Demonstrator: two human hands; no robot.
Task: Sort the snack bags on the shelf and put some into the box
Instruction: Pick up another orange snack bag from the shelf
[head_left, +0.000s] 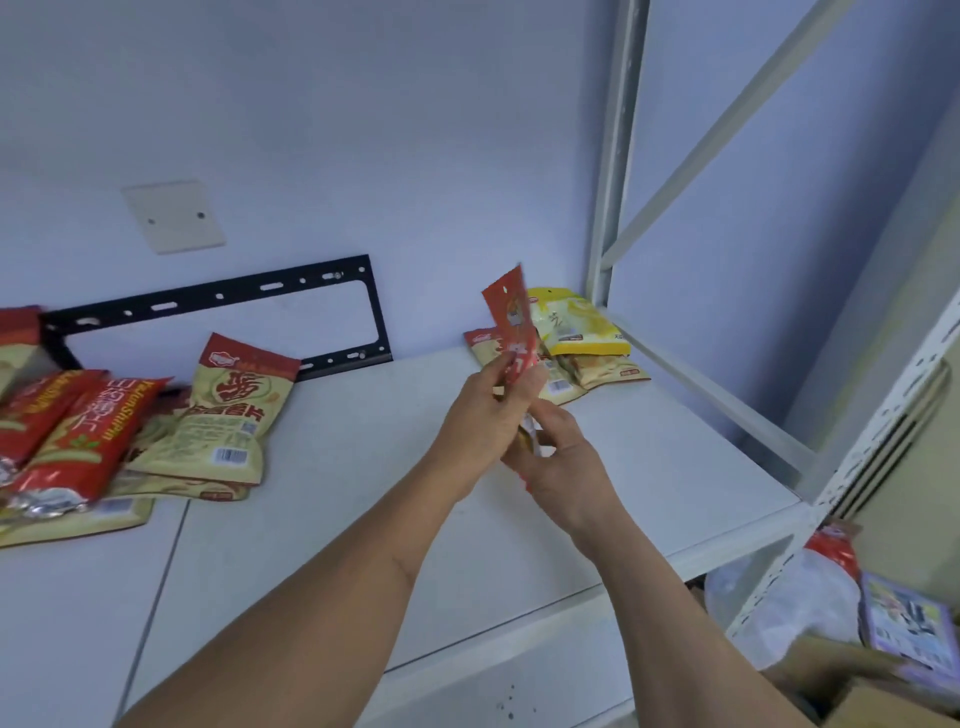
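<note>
Two hands meet over the middle of the white shelf (519, 519), and between them we hold one slim red snack packet (511, 325) upright, well clear of the shelf surface. Our left hand (483, 415) is clamped on its lower middle with fingers wrapped round the front; our right hand (563, 465) pinches the bottom end, where a bit of white wrapper shows. We judge the packet light and thin, a crinkly film that bends easily and may slide between the fingers, so a grip across the flat faces near the middle, or on a sealed end, should serve best, without squeezing the contents. Behind it, in the far right corner of the shelf, lies a yellow snack bag (576, 322) on top of cream-and-red bags (597, 371). On the left a loose pile of cream pouches (228, 415) and long red packets (88, 441) overlaps untidily. Below the shelf at lower right we see the flap of a cardboard box (852, 675), with a purple printed pack (906, 623) just above it and clear plastic wrapping (795, 597) beside; what is inside the box we cannot tell.
</note>
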